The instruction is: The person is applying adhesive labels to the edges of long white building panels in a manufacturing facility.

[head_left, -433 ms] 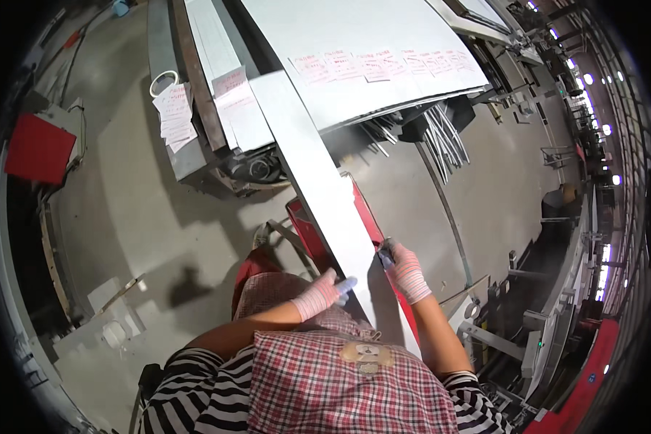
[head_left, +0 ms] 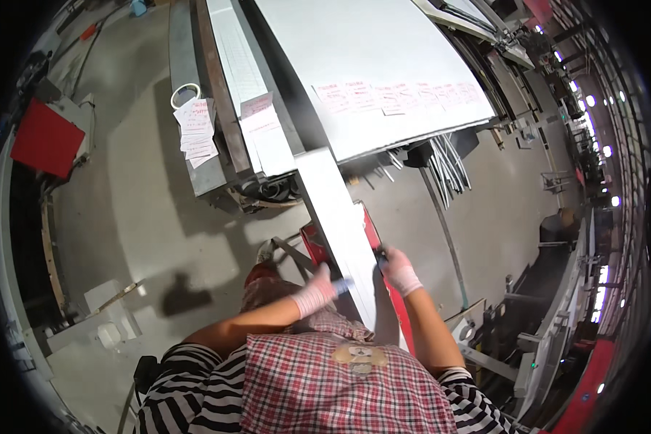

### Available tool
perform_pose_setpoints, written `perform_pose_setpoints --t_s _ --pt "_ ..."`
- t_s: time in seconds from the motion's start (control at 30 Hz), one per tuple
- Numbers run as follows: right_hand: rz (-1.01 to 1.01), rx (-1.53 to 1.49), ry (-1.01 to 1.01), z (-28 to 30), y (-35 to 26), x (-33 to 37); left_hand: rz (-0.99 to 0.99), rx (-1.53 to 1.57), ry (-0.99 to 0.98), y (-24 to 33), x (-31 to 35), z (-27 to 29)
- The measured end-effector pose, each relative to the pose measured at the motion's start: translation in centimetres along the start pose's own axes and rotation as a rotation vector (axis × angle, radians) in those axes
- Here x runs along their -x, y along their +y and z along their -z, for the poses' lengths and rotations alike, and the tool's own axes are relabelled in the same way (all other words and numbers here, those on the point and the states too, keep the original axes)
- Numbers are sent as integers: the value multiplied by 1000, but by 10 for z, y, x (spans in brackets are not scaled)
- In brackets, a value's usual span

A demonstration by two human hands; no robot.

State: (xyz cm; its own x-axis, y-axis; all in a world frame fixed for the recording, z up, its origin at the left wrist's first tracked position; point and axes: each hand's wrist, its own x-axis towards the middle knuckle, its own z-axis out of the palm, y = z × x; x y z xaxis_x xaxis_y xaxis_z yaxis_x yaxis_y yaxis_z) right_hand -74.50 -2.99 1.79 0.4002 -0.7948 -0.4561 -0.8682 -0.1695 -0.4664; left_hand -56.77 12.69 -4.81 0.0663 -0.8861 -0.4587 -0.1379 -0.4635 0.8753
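Observation:
A long narrow white panel (head_left: pixel 338 217) slopes down toward my waist, its near part over a red frame (head_left: pixel 371 230). My left hand (head_left: pixel 317 291), in a pale glove with bluish fingertips, grips the panel's left edge, thumb raised and fingertips on its top face. At the panel's right side, my right hand (head_left: pixel 400 270), gloved alike, is closed beside the red frame. Something small and dark shows at its fingertips, too small to make out. Beyond the panel's far end is a stack of large white sheets (head_left: pixel 369 58) with several red-printed slips (head_left: pixel 394 98) along its near edge.
Left of the stack are long narrow strips (head_left: pixel 242 65), a tape roll (head_left: pixel 186 94) and paper slips (head_left: pixel 195 130). Thin metal rods (head_left: pixel 448 170) poke out under the stack. A red board (head_left: pixel 47 137) stands at far left; machinery (head_left: pixel 513 340) lines the right.
The white panel has slid toward me, its far end now just short of the sheet stack's near edge. Both hands stay near its sides. The whole view has shifted slightly.

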Motion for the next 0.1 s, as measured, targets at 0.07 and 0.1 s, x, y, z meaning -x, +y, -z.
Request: perform_pose_setpoints --t_s 0.07,0.1 --pt "-56 -103 -27 0 2 -17 322 466 -340 40 10 32" --pt "-94 -217 -44 4 -5 -32 414 489 -384 43 -2 56"
